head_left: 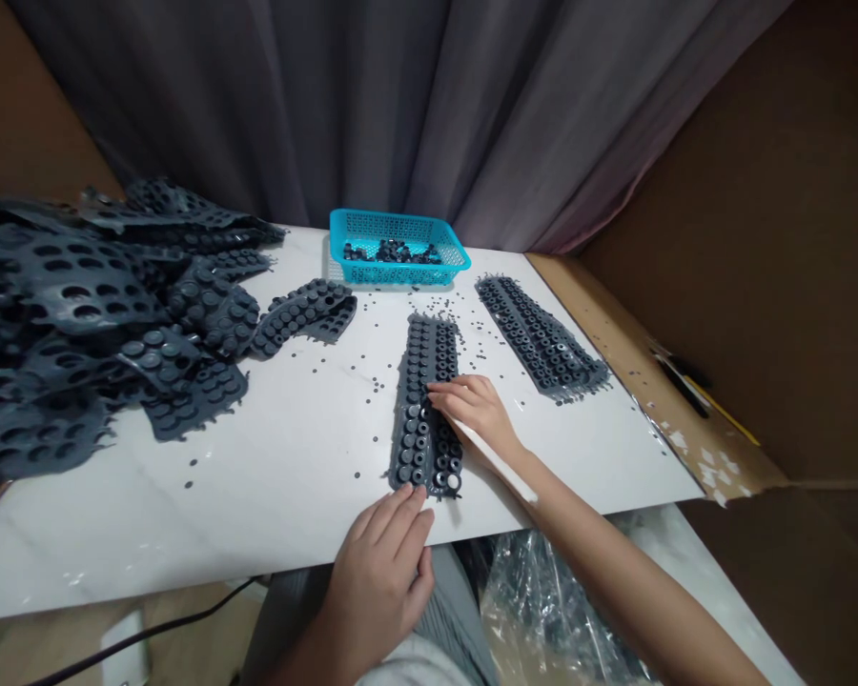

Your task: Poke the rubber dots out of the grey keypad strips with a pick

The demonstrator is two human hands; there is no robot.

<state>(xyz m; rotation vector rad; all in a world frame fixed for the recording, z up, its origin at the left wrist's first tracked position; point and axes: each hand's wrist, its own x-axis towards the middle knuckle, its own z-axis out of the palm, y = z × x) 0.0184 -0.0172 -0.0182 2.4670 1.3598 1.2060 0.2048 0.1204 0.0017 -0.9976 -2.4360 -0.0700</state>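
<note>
A dark grey rubber sheet (pixel 416 367) with rows of round moulded caps lies lengthwise in front of me on the white table. My left hand (pixel 390 553) rests at the near end of this sheet, its fingers stretched out and lying flat against the edge. Over the middle of the sheet, on its right half, my right hand (pixel 476 410) has its fingertips pinched together at the caps. Whatever is between those fingertips is too small to make out. Several near caps show open ring centres, and one at the near right corner looks pale.
A blue basket (pixel 400 276) holding small dark pieces stands at the back. Another rubber sheet (pixel 540 338) lies to the right. Heaped sheets (pixel 86 286) cover the left side. Small dark discs are scattered about. A yellow-and-black tool (pixel 722 412) lies on cardboard at the far right.
</note>
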